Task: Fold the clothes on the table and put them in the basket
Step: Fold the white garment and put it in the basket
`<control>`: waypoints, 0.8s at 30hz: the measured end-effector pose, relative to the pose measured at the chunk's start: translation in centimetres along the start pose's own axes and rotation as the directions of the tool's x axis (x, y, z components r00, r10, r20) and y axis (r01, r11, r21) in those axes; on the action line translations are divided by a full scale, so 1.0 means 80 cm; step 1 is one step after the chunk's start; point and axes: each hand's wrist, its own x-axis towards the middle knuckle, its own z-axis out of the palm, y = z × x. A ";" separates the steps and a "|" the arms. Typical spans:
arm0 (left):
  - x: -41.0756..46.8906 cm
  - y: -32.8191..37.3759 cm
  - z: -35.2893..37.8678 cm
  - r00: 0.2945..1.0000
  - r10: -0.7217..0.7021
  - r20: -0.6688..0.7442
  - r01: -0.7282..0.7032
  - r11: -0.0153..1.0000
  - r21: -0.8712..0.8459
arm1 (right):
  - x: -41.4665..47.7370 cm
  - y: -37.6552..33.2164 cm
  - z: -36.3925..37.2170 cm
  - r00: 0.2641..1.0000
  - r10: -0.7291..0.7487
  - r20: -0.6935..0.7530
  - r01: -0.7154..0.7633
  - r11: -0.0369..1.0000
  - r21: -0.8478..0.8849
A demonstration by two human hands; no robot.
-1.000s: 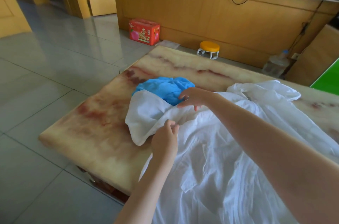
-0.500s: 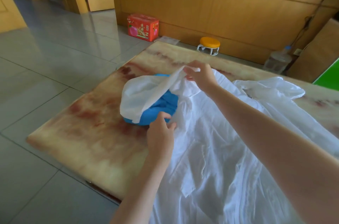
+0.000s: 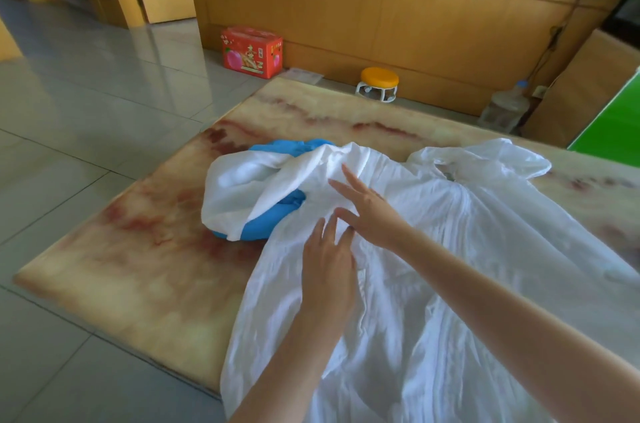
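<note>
Two bare hands meet over a white garment (image 3: 450, 266) in the head camera's view, which looks down from above. The garment lies spread across a cream, red-veined table (image 3: 138, 266) and fills the centre and lower right of the frame, with its lower edge hanging over the near side.

The left hand (image 3: 327, 270), at centre, lies flat on the cloth with fingers straight and gripping nothing. The right hand (image 3: 370, 211), just above it, has fingers straight and spread and also holds nothing (whether its fingertips touch the fabric cannot be told).

Left of centre, one bunched sleeve of the white garment drapes over a crumpled blue garment (image 3: 270, 218), which rests on the table and is partly covered.

On the tiled floor beyond the table stand a red box (image 3: 252, 52), a small stool with an orange seat (image 3: 379, 83) and a clear water bottle (image 3: 505, 111), all near a wooden wall.
</note>
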 end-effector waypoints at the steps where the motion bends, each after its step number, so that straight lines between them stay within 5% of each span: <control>1: 0.000 0.000 0.006 0.997 -0.033 0.075 0.031 0.999 0.029 | -0.007 0.004 0.003 0.999 0.032 0.044 -0.033 0.999 0.013; 8: 0.003 -0.027 0.017 0.985 -0.076 0.153 0.051 0.986 0.161 | 0.007 0.018 0.009 1.000 0.005 0.017 -0.007 0.995 0.099; 11: 0.005 -0.038 0.021 0.985 -0.113 0.129 0.090 0.980 0.177 | 0.019 0.016 0.027 0.970 -0.006 0.242 0.043 0.988 -0.148; 14: 0.010 -0.038 0.015 0.985 -0.112 0.130 0.093 0.985 0.146 | 0.026 0.017 0.046 0.948 0.031 0.317 -0.013 0.998 -0.058; 17: 0.025 -0.041 0.007 0.984 -0.061 0.166 0.046 0.995 0.090 | 0.021 0.020 0.032 0.984 0.019 0.179 -0.072 0.954 0.292; 19: 0.030 -0.037 0.002 0.985 -0.023 0.171 0.005 0.995 0.104 | 0.002 0.037 0.009 0.990 0.136 0.045 -0.141 0.870 0.472; 24: 0.033 -0.010 0.006 0.940 -0.005 0.341 -0.015 0.998 0.057 | -0.058 0.129 -0.024 0.946 0.323 -0.034 -0.317 0.941 0.120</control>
